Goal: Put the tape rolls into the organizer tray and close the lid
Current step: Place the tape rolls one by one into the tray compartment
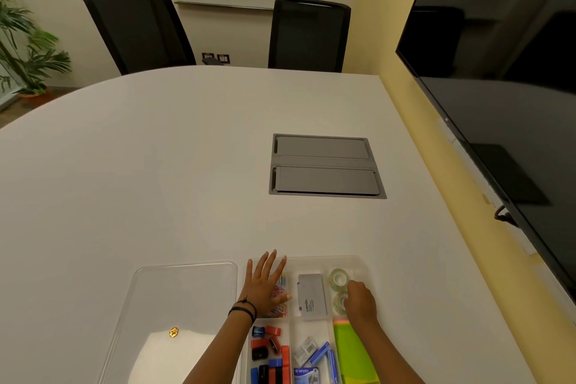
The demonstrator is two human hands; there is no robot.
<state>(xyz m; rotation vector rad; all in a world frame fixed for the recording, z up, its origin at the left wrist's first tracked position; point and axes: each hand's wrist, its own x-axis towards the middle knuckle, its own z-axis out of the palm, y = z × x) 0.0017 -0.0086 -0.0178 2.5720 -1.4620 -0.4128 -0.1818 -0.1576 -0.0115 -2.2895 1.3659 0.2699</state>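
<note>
A clear plastic organizer tray (311, 259) lies at the table's near edge. Two clear tape rolls sit in its far right compartment: one (339, 278) at the back, another (340, 302) just in front of it. My right hand (360, 302) rests on the nearer roll, fingers curled over it. My left hand (265, 285) lies flat with spread fingers over the far left compartment, which holds coloured paper clips (280, 293). The clear lid (174, 315) lies flat on the table to the left of the tray, apart from it.
Other compartments hold a grey Camlin box (311, 296), sharpeners and erasers (268, 349), staple boxes (311, 358) and green sticky notes (352, 352). A grey cable hatch (324, 165) is set into the table. Two black chairs stand at the far side, a large dark screen on the right.
</note>
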